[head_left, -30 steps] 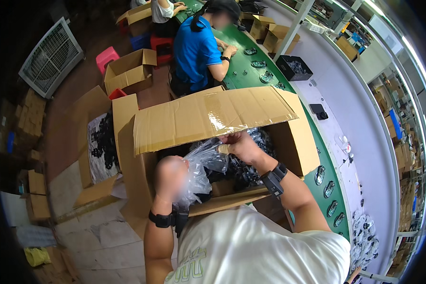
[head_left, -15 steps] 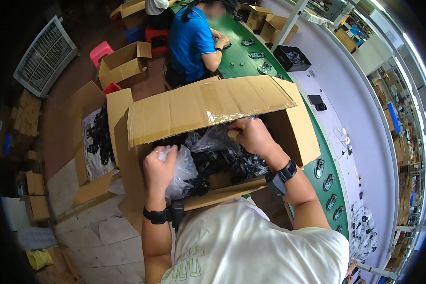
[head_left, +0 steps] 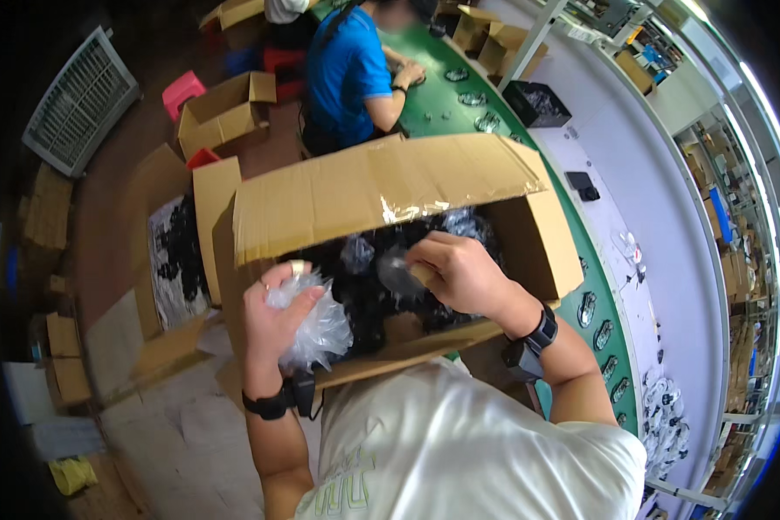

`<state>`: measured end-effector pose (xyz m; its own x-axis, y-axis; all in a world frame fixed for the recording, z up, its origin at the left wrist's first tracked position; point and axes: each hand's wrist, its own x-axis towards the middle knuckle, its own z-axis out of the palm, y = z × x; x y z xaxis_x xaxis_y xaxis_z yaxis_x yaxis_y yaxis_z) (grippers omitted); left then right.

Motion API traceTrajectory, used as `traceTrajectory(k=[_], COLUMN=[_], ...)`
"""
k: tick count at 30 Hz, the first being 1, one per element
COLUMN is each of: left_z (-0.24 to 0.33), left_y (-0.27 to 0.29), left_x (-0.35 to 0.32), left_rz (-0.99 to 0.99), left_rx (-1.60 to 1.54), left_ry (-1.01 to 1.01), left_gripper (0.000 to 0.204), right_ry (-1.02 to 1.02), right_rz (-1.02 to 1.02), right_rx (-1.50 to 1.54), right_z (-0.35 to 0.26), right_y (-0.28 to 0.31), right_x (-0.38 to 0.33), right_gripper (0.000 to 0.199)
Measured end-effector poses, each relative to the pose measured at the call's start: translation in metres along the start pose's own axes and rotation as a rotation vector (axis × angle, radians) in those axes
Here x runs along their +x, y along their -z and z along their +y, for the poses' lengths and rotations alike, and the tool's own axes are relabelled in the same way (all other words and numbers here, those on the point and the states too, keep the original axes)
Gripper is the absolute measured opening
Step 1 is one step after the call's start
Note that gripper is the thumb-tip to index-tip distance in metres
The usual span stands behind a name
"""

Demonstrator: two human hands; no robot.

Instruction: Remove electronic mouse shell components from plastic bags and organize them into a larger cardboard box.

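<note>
Clear plastic, crumpled into a bunch (head_left: pixel 321 325), is in the L hand (head_left: pixel 273 316) of the person in a white shirt (head_left: pixel 433 442); this grip is closed round it, w/ the thumb on top. The bunch is over the L part of an open carton (head_left: pixel 537 243), close to its near edge. The R hand (head_left: pixel 468 273) is above the middle of the same carton; its grip is narrow, fingertips pinching a clear film (head_left: pixel 397 273). The film is blurred, so I cannot tell if smth. is inside. Below both hands lie black parts (head_left: pixel 364 303), too small to tell 1 by 1. The far flap (head_left: pixel 381 178) leans over the opening, w/ shiny tape at its edge. To the R runs a green surface (head_left: pixel 446 126) w/ dark oval devices (head_left: pixel 588 308); a co-worker in a blue shirt (head_left: pixel 347 82) sits at it. L of the carton, a 2nd carton (head_left: pixel 217 199) has black pieces (head_left: pixel 178 251) inside.
</note>
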<state>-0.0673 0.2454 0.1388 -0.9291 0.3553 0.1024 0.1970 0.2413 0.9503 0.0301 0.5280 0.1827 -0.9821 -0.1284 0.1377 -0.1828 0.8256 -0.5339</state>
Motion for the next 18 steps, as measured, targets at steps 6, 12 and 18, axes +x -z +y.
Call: traceTrajectory(k=[6, 12, 18], left_z=[0.009, -0.011, -0.037], left_y=[-0.002, 0.045, 0.059], left_x=[0.007, -0.007, -0.044], left_rz=[-0.277, 0.383, 0.587], left_rx=[0.106, -0.153, -0.141], left_ry=[-0.345, -0.046, 0.003], left_gripper=[0.038, 0.013, 0.013], right_ry=[0.115, 0.579, 0.842], right_rz=[-0.061, -0.407, -0.432], right_rx=[0.951, 0.426, -0.116], right_z=[-0.050, 0.010, 0.023], right_y=[-0.038, -0.121, -0.170], right_x=[0.040, 0.060, 0.063], right_gripper=[0.014, 0.035, 0.048])
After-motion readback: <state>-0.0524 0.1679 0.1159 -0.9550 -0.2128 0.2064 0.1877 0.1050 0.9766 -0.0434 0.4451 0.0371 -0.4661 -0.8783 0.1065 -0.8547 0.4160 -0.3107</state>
